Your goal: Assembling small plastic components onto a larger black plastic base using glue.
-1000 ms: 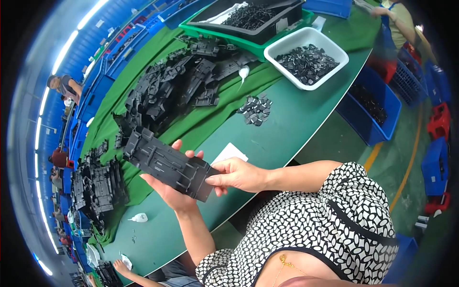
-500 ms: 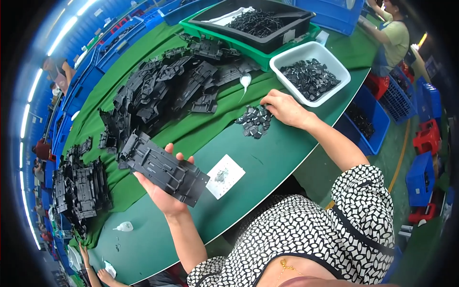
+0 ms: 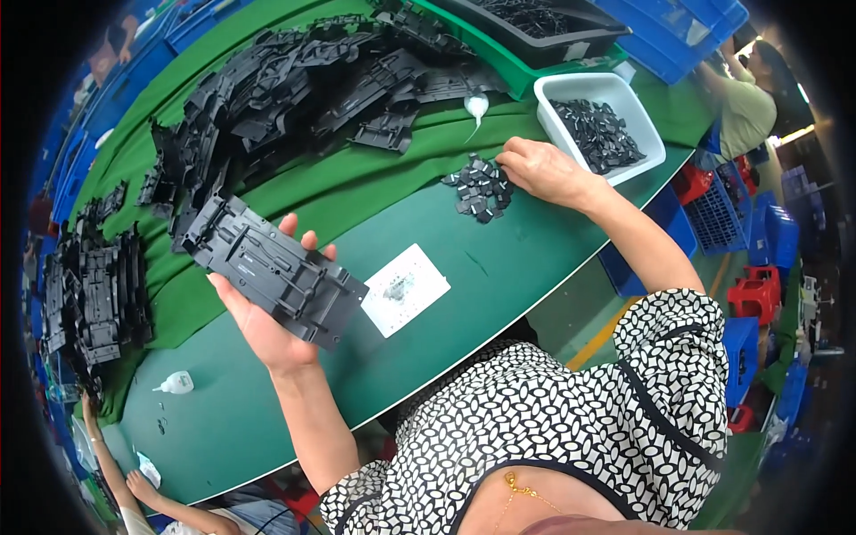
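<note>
My left hand (image 3: pixel 283 346) holds a black moulded plastic tray-like part (image 3: pixel 267 267) from beneath. The part is tilted, its ribbed face up, with several fingertips showing past its far edge. My right hand (image 3: pixel 551 174) is at the right side of a small heap of flat black pieces (image 3: pixel 481 189) on the green table. Its thumb and fingers are pinched together; what is between them is too small to make out. Between my hands lies a white card (image 3: pixel 412 308) with grey smears. A white squeeze bottle with a thin nozzle (image 3: pixel 476 106) lies beyond the heap.
A white bin (image 3: pixel 658 147) of similar black pieces stands right of the heap. Large piles of black moulded parts (image 3: pixel 267 98) cover the green cloth, with another stack (image 3: pixel 96 290) at left. A second squeeze bottle (image 3: pixel 178 382) and another person's hand (image 3: pixel 143 487) are lower left.
The whole view has shifted and turned a little. My left hand still holds the black part, and my right hand stays at the heap, its fingers still pinched.
</note>
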Demonstrator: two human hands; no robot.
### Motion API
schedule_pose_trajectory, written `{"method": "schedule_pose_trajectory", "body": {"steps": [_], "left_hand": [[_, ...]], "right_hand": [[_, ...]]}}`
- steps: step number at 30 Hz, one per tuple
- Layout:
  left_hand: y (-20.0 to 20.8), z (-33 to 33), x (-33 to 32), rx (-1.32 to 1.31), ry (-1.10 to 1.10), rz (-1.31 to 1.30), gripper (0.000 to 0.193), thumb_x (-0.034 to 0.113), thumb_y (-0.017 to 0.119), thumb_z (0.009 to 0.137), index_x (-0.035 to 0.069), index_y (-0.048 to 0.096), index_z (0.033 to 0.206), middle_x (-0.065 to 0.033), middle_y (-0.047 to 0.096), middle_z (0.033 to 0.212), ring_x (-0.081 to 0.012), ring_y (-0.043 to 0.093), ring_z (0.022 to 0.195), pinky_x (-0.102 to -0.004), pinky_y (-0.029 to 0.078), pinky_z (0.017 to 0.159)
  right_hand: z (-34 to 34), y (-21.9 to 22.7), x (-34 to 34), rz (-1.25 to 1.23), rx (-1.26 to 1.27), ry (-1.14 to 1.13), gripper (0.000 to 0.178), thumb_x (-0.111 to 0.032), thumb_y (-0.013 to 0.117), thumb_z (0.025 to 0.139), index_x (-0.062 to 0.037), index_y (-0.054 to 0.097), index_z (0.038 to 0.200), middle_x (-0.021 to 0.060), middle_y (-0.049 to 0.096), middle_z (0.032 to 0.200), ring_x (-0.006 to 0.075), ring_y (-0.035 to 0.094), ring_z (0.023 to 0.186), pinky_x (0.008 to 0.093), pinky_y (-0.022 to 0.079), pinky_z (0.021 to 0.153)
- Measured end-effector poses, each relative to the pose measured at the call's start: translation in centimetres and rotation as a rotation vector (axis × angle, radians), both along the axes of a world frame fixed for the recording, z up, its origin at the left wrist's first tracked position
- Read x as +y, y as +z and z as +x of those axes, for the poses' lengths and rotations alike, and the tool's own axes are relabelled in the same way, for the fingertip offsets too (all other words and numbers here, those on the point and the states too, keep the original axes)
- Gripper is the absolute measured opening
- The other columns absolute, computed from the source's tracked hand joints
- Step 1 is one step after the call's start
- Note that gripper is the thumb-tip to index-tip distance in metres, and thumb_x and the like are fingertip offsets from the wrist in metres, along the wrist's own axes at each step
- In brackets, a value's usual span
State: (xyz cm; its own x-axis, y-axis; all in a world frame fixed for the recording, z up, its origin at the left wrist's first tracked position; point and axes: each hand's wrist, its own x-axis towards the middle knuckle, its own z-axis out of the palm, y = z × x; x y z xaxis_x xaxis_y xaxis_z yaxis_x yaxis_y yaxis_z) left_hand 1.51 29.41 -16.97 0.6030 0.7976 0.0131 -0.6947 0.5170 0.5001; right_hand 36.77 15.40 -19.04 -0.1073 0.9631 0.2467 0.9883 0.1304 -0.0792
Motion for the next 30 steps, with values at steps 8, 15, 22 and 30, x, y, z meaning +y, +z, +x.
{"method": "schedule_pose_trajectory", "body": {"steps": [8,15,22,30], "left_hand": [[-0.8,-0.4,-0.1,0.008,-0.036,0.032,0.062,0.056,0.02,0.096,0.012,0.036,0.138,-0.0179,0.048,0.131,-0.0313,0.057,0.104,-0.0542,0.044,0.093],[-1.2,-0.7,0.3,0.035,-0.017,0.014,0.062,0.056,0.02,0.096,0.013,0.037,0.138,-0.0172,0.048,0.131,-0.0305,0.055,0.106,-0.0536,0.043,0.094],[-1.0,-0.7,0.8,0.044,0.006,-0.019,0.064,0.058,0.019,0.095,0.012,0.038,0.136,-0.0172,0.049,0.129,-0.0309,0.057,0.104,-0.0526,0.045,0.092],[-0.3,-0.4,0.0,0.042,0.025,-0.093,0.068,0.063,0.021,0.093,0.011,0.039,0.134,-0.0169,0.053,0.123,-0.0305,0.059,0.097,-0.0502,0.05,0.085]], "right_hand": [[-0.9,-1.0,-0.7,0.196,0.102,-0.06,0.015,-0.003,0.059,0.08,-0.0004,0.056,0.095,0.0141,0.054,0.082,0.03,0.06,0.074,0.0372,0.05,0.066],[-5.0,1.0,-2.0,-0.113,1.421,-0.378,0.018,-0.009,0.055,0.091,0.0013,0.061,0.104,0.0038,0.065,0.084,0.0047,0.056,0.065,0.0168,0.042,0.055],[-6.8,1.9,-1.8,-0.197,1.355,-0.286,0.024,-0.011,0.058,0.091,0.0019,0.06,0.111,0.0028,0.064,0.086,0.0056,0.058,0.071,0.0197,0.045,0.06],[-1.1,5.0,1.1,0.185,0.392,-0.34,0.011,-0.005,0.051,0.091,-0.0012,0.056,0.1,0.0129,0.062,0.076,0.0213,0.065,0.069,0.031,0.05,0.064]]}}
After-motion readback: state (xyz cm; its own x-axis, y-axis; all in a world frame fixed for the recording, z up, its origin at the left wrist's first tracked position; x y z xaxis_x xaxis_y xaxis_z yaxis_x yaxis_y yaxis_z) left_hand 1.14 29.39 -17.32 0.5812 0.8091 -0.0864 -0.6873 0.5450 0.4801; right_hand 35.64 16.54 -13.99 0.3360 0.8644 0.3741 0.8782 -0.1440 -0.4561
